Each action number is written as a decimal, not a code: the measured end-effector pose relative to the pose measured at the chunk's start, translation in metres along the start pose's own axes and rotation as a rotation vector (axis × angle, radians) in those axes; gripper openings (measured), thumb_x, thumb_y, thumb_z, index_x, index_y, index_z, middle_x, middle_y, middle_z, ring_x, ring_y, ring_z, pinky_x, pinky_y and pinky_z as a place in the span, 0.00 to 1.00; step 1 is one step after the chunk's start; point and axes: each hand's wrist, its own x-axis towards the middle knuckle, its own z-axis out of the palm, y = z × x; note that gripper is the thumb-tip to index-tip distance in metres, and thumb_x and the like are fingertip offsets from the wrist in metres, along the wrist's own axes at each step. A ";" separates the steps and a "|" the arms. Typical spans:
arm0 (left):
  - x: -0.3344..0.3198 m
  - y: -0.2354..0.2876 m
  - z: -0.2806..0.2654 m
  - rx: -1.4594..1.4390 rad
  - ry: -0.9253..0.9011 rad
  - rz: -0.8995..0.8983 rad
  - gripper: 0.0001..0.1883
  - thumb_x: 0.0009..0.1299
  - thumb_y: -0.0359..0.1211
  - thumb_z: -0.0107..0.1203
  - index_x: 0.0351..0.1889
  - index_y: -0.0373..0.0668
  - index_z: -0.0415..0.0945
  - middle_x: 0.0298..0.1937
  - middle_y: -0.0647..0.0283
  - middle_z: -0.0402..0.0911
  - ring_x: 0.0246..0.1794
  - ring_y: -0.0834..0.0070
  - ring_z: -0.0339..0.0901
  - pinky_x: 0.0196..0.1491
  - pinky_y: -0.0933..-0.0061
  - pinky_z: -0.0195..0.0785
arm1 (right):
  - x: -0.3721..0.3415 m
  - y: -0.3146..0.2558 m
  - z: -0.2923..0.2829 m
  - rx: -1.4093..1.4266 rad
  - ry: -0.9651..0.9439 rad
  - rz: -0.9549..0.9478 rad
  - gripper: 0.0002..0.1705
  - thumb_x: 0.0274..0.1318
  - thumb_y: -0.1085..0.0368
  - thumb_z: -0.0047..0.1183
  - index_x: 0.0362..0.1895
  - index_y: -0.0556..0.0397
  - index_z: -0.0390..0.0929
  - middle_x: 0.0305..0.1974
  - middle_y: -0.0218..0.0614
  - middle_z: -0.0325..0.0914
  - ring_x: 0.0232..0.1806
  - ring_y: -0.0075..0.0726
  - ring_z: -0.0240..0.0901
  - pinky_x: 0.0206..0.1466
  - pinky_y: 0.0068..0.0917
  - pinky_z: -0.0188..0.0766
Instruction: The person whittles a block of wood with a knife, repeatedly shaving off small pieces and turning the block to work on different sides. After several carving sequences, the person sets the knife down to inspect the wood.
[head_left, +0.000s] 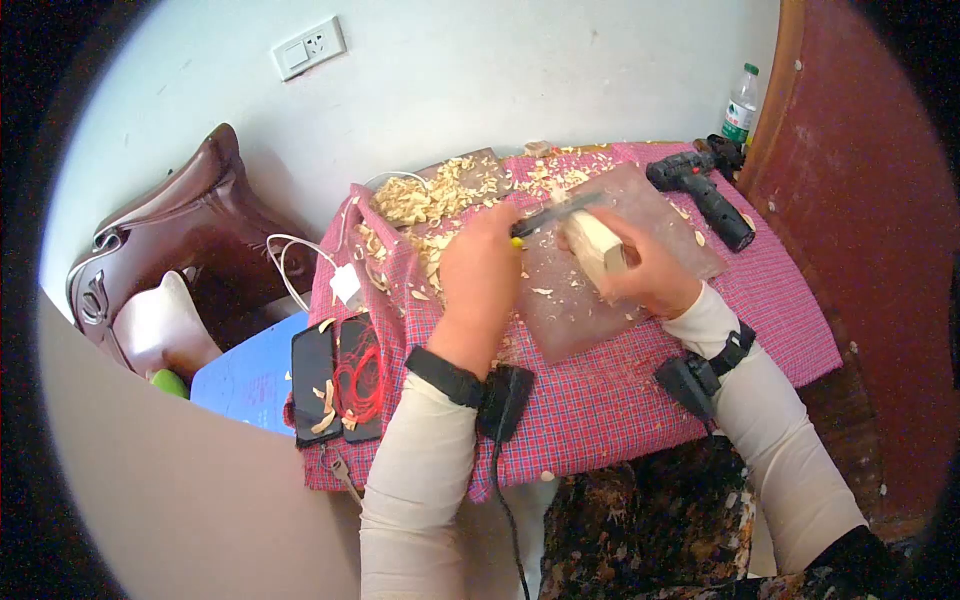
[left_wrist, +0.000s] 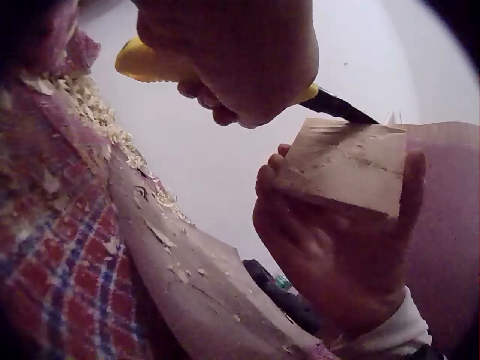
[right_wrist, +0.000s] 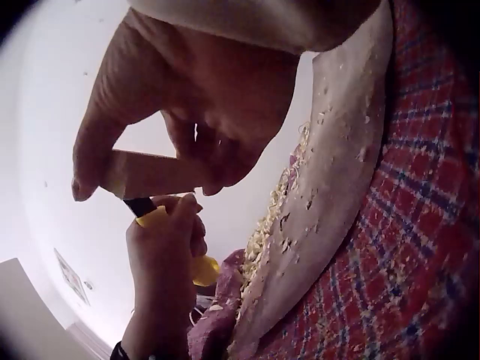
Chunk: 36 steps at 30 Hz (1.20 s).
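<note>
My left hand [head_left: 482,270] grips a yellow-handled knife [left_wrist: 146,61], its dark blade reaching to the top edge of a pale wood block [left_wrist: 345,161]. The right hand [head_left: 655,275] holds that block between thumb and fingers, above a brownish board [head_left: 580,310]. In the right wrist view, the block [right_wrist: 150,174] spans from thumb to fingers, and the blade meets its lower side. Part of the knife handle is hidden inside the left fist. Curled wood shavings [head_left: 425,200] lie heaped beyond the left hand.
A red checked cloth [head_left: 590,420] covers the table. A black power drill [head_left: 710,200] lies at the right, near a plastic bottle [head_left: 740,105]. Two phones, one a black phone [head_left: 315,375], lie at the left with red string [head_left: 362,385]. A carved chair [head_left: 170,220] stands beyond.
</note>
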 end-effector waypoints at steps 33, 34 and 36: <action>-0.004 0.011 -0.007 -0.092 0.004 0.102 0.08 0.51 0.28 0.54 0.29 0.46 0.70 0.27 0.59 0.74 0.29 0.58 0.74 0.29 0.59 0.66 | 0.012 0.013 -0.016 -0.320 0.121 -0.222 0.49 0.29 0.61 0.68 0.59 0.59 0.57 0.53 0.40 0.64 0.57 0.34 0.60 0.59 0.28 0.57; -0.005 0.014 -0.008 -0.099 -0.051 0.091 0.09 0.53 0.28 0.55 0.32 0.43 0.72 0.30 0.57 0.75 0.32 0.56 0.74 0.32 0.61 0.66 | 0.012 0.011 -0.015 -0.318 0.122 -0.222 0.49 0.29 0.61 0.68 0.59 0.59 0.57 0.53 0.40 0.64 0.57 0.34 0.60 0.59 0.28 0.57; -0.006 0.013 -0.007 -0.117 -0.063 0.088 0.09 0.53 0.28 0.55 0.32 0.43 0.71 0.30 0.57 0.75 0.32 0.56 0.73 0.32 0.61 0.66 | 0.009 0.007 -0.012 -0.262 0.083 -0.109 0.52 0.29 0.72 0.63 0.63 0.60 0.49 0.58 0.34 0.56 0.62 0.30 0.51 0.64 0.25 0.46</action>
